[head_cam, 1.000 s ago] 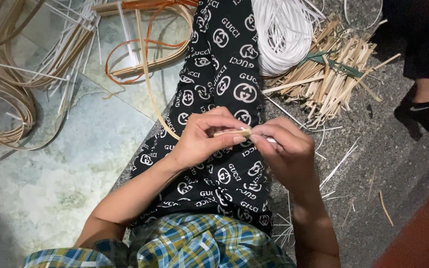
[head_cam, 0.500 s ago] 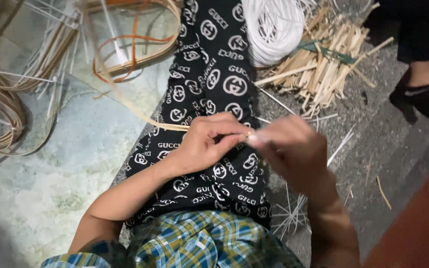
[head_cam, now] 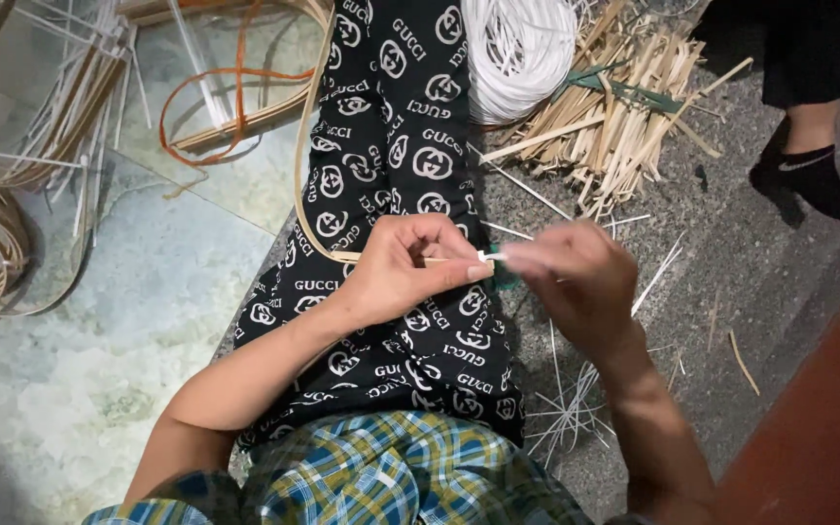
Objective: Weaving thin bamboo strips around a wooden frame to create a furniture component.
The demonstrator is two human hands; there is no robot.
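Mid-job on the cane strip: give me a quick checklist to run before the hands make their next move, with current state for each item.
1. Left hand pinches the tan cane strip at its end: ok.
2. Right hand meets that end: ok, though blurred.
3. What the right fingertips hold: cannot tell.
4. Strip runs free in a curve across the patterned trouser leg, no snag seen: ok.
5. White coil and cut splint pile lie on the floor beyond the hands: ok.
6. Another person's socked foot stands apart from the work: ok.
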